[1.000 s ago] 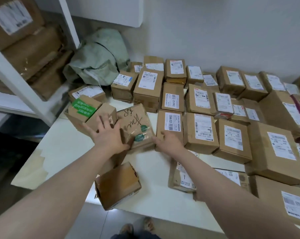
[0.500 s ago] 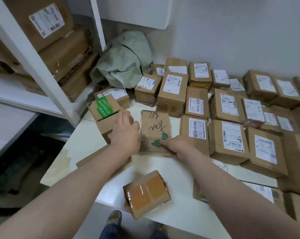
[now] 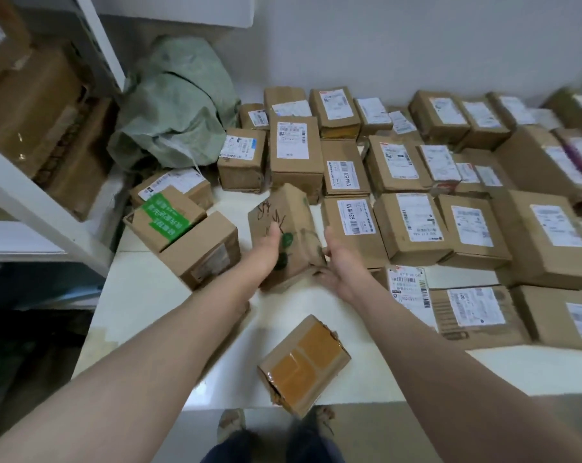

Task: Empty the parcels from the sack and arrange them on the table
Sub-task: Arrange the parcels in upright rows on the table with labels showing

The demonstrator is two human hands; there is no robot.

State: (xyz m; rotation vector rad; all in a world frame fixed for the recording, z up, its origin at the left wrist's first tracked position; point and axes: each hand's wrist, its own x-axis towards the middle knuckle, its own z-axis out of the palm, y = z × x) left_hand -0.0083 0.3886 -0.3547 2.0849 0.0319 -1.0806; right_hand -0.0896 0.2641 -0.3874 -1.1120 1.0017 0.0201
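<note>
A brown parcel with black handwriting and green stickers is tilted up off the white table, in front of the rows of labelled parcels. My left hand grips its left side with the thumb on top. My right hand grips its lower right corner, fingers curled beneath. The crumpled green sack lies at the back left corner of the table. A box with green tape leans on a plain box just left of my left hand.
A parcel with orange tape hangs over the table's front edge. Several labelled parcels fill the middle and right in rows. A white shelf post and large stored boxes stand at the left. Feet show below the table edge.
My left hand left the plain box and took the handwritten parcel's left side. The parcel, flat before, is now lifted and tilted between both hands.
</note>
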